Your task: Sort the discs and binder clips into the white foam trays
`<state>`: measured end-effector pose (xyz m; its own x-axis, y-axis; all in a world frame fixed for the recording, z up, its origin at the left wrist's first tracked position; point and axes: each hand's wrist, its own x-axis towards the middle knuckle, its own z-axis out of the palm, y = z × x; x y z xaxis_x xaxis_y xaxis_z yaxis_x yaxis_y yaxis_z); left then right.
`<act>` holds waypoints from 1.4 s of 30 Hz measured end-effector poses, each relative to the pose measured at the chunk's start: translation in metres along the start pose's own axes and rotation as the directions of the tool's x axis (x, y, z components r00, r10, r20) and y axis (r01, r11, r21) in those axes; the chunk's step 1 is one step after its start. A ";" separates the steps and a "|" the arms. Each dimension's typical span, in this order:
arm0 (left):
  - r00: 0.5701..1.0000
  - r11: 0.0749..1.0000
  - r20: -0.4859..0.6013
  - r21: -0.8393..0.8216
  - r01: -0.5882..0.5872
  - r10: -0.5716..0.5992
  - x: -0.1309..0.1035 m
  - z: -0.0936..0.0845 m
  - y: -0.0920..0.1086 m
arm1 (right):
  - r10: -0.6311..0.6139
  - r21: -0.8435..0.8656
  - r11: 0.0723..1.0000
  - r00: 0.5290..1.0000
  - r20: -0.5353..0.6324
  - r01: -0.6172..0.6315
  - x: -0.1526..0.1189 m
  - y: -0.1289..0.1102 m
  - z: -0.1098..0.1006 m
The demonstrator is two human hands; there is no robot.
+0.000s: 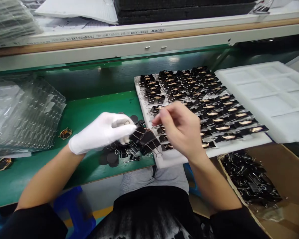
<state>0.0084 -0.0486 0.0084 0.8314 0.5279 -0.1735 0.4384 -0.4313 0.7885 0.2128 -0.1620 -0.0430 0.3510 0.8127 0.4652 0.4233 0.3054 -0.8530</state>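
My left hand, in a white glove, is closed with thumb and fingers around a small piece clamped by black binder clips; the clipped piece itself is mostly covered. My bare right hand is above the near left part of a white foam tray, thumb and fingers curled together. Whatever its fingertips hold, if anything, is blurred. Rows of binder clips gripping pale, curved pieces cover the tray. Under my left hand lie loose binder clips and black round discs on the green table.
Stacked clear plastic trays stand at the left. Round-framed glasses parts lie nearby. Another white foam tray with compartments sits at the right. A cardboard box of binder clips is below right. A shelf edge crosses the back.
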 end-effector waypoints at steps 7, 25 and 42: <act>0.925 0.986 -0.348 0.109 -0.124 0.155 -0.021 -0.022 0.004 | 0.196 0.183 0.932 0.861 0.469 -0.312 0.052 0.015 0.005; 0.893 0.981 -0.407 0.099 -0.165 0.191 0.000 0.029 0.002 | 0.113 0.170 0.965 0.902 0.417 -0.199 -0.020 0.008 -0.016; 0.995 0.990 0.022 -0.097 -0.097 0.100 0.007 0.061 0.031 | -0.613 -0.420 0.669 0.775 0.154 0.613 -0.079 0.043 -0.084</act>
<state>0.0486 -0.1030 -0.0050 0.8783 0.4660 -0.1067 0.3201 -0.4075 0.8553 0.2736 -0.2548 -0.0963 -0.1158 0.5186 0.8471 0.8493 0.4940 -0.1863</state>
